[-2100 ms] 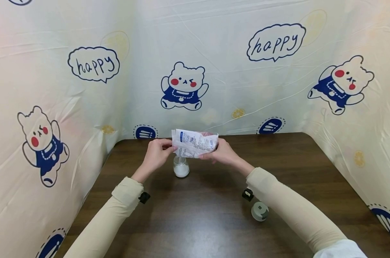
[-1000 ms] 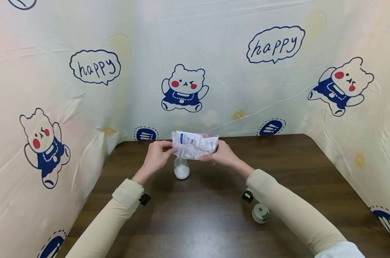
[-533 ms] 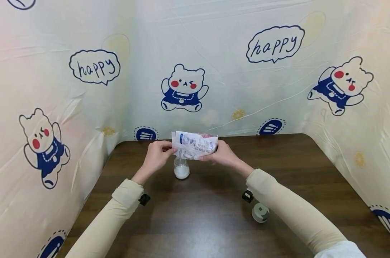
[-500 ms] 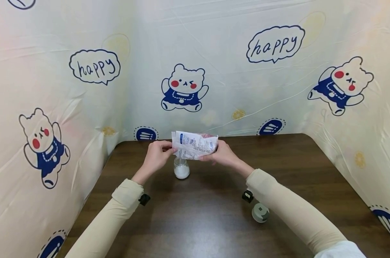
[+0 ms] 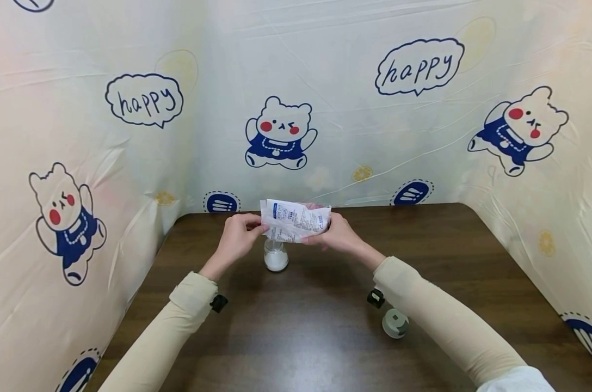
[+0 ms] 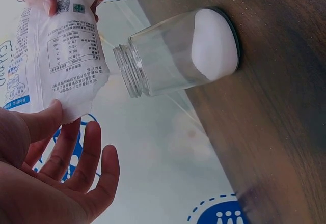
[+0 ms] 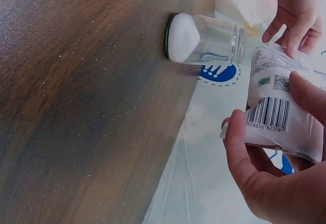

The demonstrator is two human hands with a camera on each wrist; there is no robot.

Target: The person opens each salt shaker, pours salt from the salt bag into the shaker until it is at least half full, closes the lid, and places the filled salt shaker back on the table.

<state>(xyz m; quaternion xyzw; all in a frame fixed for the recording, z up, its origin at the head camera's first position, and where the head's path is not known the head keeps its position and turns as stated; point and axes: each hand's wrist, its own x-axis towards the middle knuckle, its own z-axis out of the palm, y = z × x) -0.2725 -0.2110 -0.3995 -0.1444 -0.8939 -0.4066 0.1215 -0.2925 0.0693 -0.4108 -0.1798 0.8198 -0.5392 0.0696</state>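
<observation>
In the head view, a white printed plastic packet [image 5: 296, 220] is held level just above a glass jar [image 5: 276, 260]. My left hand [image 5: 239, 234] pinches the packet's left end between thumb and finger; its other fingers spread loosely in the left wrist view. The right hand [image 5: 337, 234] grips the opposite end, near the barcode [image 7: 268, 114]. A torn edge [image 6: 97, 94] of the packet faces the jar's threaded mouth [image 6: 130, 71], close to it. White granules [image 6: 214, 43] fill the bottom part of the jar, piled at a slope. Whether granules are falling now, I cannot tell.
A round grey-green lid [image 5: 395, 323] lies on the brown wooden table [image 5: 296, 326], near the right forearm. Fine white specks are scattered over the tabletop in the right wrist view. A printed cloth [image 5: 345, 136] hangs behind the table and at both sides.
</observation>
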